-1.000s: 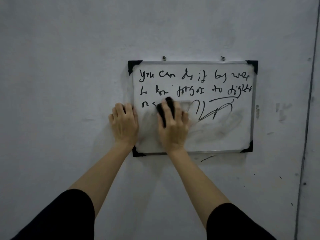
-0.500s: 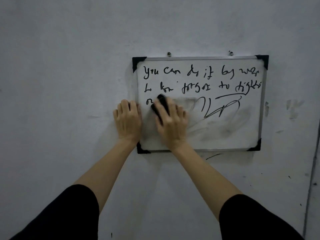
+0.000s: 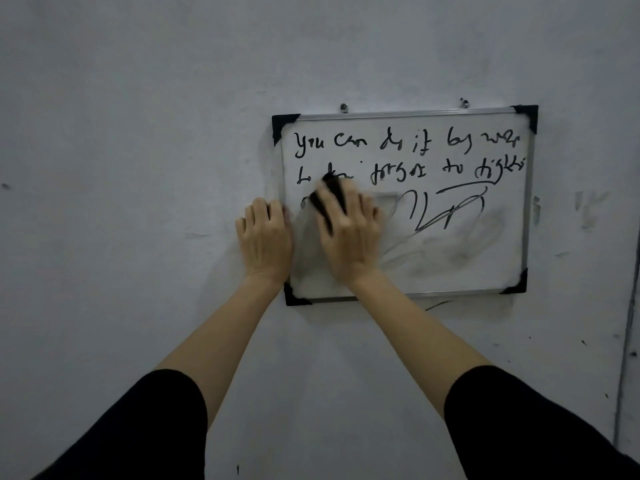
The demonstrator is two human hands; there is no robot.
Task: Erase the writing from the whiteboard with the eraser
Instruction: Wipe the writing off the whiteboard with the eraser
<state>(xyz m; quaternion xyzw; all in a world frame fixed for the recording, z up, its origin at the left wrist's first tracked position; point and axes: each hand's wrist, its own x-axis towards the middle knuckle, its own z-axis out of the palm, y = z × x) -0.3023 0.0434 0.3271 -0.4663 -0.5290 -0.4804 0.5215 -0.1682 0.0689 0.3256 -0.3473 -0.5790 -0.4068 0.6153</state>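
Observation:
A small whiteboard with a metal frame and black corner caps hangs on the grey wall. Two lines of black handwriting fill its top; scribbled strokes sit in the middle, and grey smears cover the lower half. My right hand presses a black eraser against the board's left part, just under the second line; fingers lie over the eraser, which is motion-blurred. My left hand lies flat against the wall at the board's left frame edge, holding nothing.
Two small hooks above the frame carry the board. The wall around it bears scuffs and marker stains to the right. A vertical seam runs down the wall at the far right.
My right hand has slid the eraser up and left, from the third line's start toward the second line. The writing at the board's left edge is fainter. The left hand stays put.

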